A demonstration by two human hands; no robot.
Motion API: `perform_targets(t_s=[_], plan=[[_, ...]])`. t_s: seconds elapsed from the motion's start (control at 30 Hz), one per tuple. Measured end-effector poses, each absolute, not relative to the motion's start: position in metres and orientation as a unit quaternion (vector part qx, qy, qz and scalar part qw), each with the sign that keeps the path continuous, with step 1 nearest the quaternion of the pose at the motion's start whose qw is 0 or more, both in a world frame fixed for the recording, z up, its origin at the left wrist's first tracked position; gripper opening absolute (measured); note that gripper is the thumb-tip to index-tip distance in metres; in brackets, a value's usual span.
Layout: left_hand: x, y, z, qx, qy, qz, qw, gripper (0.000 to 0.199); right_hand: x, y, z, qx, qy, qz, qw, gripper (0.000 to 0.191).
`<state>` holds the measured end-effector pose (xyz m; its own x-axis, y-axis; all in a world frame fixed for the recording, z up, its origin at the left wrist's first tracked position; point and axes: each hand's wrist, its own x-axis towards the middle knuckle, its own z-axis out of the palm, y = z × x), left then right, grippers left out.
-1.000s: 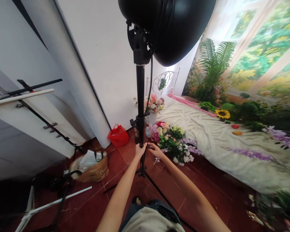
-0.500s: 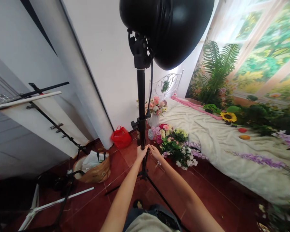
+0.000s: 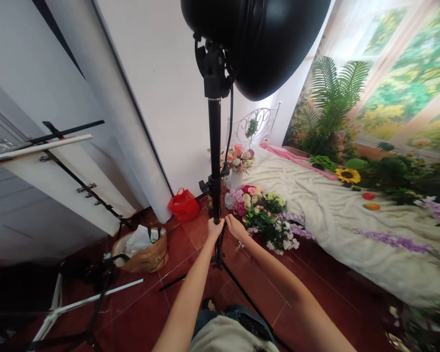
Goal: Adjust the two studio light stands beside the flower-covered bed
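Note:
A black light stand [image 3: 215, 139] rises in front of me, its large black lamp head [image 3: 271, 44] at the top of the view. My left hand [image 3: 215, 228] is closed around the pole low down, above the spread legs. Right beside it, my right hand [image 3: 235, 228] has its fingers pressed together at the pole's right side; what they pinch there is too small to make out. A black cable [image 3: 230, 127] hangs from the lamp head along the pole.
Artificial flowers [image 3: 258, 210] lie beside a bed with a cream blanket [image 3: 315, 210] on the right. A red bag [image 3: 184, 205] and a woven basket [image 3: 150, 254] stand on the floor at the left, near white and black stands. A tripod leg [image 3: 249, 298] reaches toward my feet.
The lamp head and upper pole appear slightly higher in the view. My right hand has shifted up a little beside the pole, while my left hand keeps its hold.

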<state>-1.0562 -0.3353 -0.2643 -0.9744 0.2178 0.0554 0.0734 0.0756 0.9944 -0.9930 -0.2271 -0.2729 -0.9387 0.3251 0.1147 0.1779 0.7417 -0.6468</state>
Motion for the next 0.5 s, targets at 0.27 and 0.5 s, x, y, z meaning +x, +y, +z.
perform_targets(t_s=[0.27,0.5], plan=[[-1.055,-0.335,-0.262,0.106,0.731,0.672,0.060,0.019,-0.992,-0.222,-0.307,-0.037,-0.922,0.317,0.220,0.045],[-1.050,-0.334,-0.254,0.090,0.739,0.663,0.078,0.017,-1.005,-0.220,-0.302,-0.056,-0.946,0.272,0.167,0.040]])
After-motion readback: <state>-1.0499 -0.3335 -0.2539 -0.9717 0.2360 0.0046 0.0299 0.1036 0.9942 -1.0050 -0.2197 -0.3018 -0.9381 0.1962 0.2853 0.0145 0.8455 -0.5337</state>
